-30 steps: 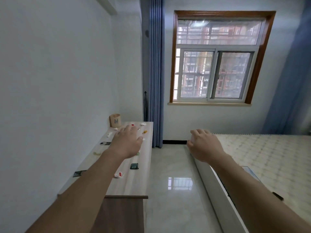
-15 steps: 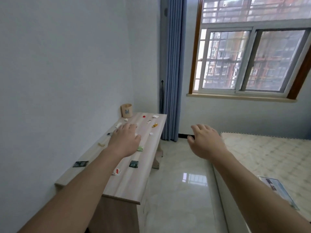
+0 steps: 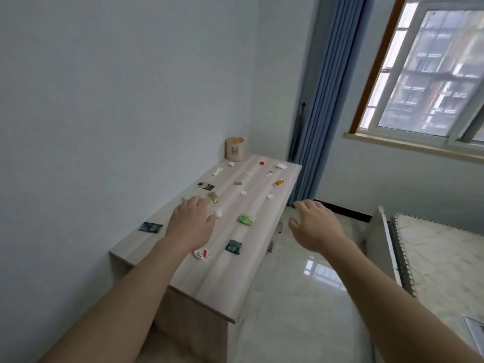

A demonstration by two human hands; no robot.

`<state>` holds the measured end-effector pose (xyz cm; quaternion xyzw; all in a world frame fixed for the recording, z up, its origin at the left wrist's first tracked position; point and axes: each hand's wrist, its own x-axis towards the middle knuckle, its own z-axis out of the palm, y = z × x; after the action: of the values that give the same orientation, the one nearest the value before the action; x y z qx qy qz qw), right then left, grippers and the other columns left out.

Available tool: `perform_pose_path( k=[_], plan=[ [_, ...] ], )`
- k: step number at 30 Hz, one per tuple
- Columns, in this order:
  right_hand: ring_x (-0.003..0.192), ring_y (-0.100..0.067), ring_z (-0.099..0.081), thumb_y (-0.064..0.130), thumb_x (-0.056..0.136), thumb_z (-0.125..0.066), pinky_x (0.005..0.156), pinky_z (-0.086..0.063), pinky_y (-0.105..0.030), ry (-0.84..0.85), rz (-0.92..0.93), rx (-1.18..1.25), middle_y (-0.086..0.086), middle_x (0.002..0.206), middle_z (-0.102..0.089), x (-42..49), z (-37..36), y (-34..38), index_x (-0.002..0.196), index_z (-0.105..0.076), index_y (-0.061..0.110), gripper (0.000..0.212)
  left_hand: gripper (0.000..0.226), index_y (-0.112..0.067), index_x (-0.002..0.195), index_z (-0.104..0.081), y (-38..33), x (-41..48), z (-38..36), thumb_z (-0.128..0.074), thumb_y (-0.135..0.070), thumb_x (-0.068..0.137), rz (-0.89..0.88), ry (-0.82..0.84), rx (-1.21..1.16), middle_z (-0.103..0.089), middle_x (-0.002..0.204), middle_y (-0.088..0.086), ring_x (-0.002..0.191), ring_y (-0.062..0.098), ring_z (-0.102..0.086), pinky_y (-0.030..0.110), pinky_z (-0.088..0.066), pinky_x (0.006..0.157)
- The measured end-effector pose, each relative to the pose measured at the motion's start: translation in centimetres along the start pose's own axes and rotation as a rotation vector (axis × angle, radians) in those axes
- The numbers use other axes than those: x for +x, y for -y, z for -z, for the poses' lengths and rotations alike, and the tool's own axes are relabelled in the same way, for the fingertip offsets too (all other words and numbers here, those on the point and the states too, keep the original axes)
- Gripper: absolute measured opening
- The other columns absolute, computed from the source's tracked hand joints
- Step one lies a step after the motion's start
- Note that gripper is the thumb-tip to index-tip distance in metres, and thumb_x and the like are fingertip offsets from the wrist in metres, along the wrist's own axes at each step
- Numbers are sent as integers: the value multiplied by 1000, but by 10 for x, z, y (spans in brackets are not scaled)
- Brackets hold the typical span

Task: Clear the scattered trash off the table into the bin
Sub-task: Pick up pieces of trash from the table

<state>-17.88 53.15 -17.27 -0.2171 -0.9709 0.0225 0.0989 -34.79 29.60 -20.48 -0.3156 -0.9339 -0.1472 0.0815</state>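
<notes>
Start at the left: a dark green wrapper [image 3: 150,227] lies near the wall edge of the table [image 3: 209,281], well apart from the rest. Your left hand [image 3: 192,225] hovers just above the tabletop with the fingers spread and nothing in them; a small white scrap [image 3: 218,213] sits just beside its fingertips, and a red-and-white wrapper [image 3: 201,254] lies near your wrist. Just beyond the hand is a gold wrapper [image 3: 214,197], and farther along, near the wall, a dark packet with a disc [image 3: 206,186].

Toward the middle, a dark green packet [image 3: 233,246] lies near the front edge, a crumpled green wrapper [image 3: 245,219] just past it. More small white bits, a red cap [image 3: 261,163] and an orange sweet wrapper [image 3: 278,182] are scattered over the far half. The bin [image 3: 235,149], a small tan cup-shaped container, stands upright in the far corner against the wall.

Your right hand [image 3: 315,227] is off the table, over the floor, palm down with the fingers apart and empty.

You look to be at the very start: all the trash is on the table and nothing is picked up yet. The next move probably calls for lowering the left hand and pinching the white scrap or the gold wrapper, both light and thin, so press down to get under them. The bin is a long reach away, so gathering several pieces before carrying seems sensible.
</notes>
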Motion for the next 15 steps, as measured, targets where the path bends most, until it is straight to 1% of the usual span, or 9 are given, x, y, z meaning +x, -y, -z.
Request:
perform_pose_path(
  k=[3, 8, 11, 15],
  plan=[
    [124, -25, -44, 41, 92, -38, 103, -37, -40, 37, 22, -34, -4, 133, -52, 33, -28, 6, 127, -48, 16, 44, 44, -17, 133, -45, 17, 25, -29, -39, -38, 95, 6, 16, -24, -49, 134, 5, 121, 26, -45, 42, -38, 103],
    [124, -26, -43, 40, 93, -37, 100, -37, -40, 92, 30, -31, -6, 132, -52, 80, -64, 11, 128, -48, 15, 44, 48, -18, 138, -42, 32, 57, -67, -39, -39, 95, 12, 56, -22, -42, 144, 5, 132, 24, -38, 41, -32, 110],
    [126, -26, -42, 40, 94, -37, 103, -36, -41, 126, 66, -23, -6, 135, -50, 111, -87, 7, 131, -46, 14, 46, 49, -17, 139, -40, 40, 75, -88, -39, -40, 96, 26, 77, -20, -42, 145, 5, 133, 24, -38, 41, -32, 111],
    [131, -27, -39, 40, 94, -38, 107, -33, -42, 204, 120, -24, -7, 142, -45, 157, -129, -4, 136, -42, 14, 50, 49, -16, 139, -40, 48, 96, -125, -38, -40, 96, 71, 128, -11, -42, 144, 6, 131, 25, -39, 41, -33, 110]
  ],
)
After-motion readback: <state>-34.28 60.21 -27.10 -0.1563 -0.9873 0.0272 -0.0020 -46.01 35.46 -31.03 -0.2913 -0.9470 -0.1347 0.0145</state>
